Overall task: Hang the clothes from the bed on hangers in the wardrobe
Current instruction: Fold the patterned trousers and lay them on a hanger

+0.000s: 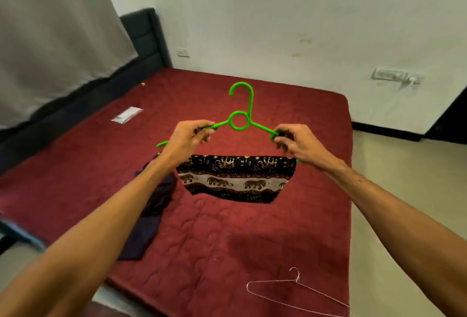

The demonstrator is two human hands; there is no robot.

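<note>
White walls [278, 13] close the room behind, with a grey curtain [50, 38] hanging at the left; a bed [227, 240] under a maroon quilted cover fills the middle, its dark padded headboard [144, 36] in the far left corner; a dark navy garment [149, 218] lies crumpled on the cover's left side.

Above the bed, held in the air, an elephant-print garment [235, 177] in black, maroon and white hangs from a green plastic hanger [250, 104]; the hanger stands upright, hook at the top curling open to the left, its long axis running left to right across the view; the printed bands run level the same way.

The left hand [188, 139] has its grip closed on the hanger's left shoulder; the right hand [293, 144] pinches the right shoulder, with dark cloth between its fingers.

A thin wire hanger [323, 294] lies flat near the bed's near right corner, hook pointing away; a white packet [127, 114] lies far left on the cover.
</note>
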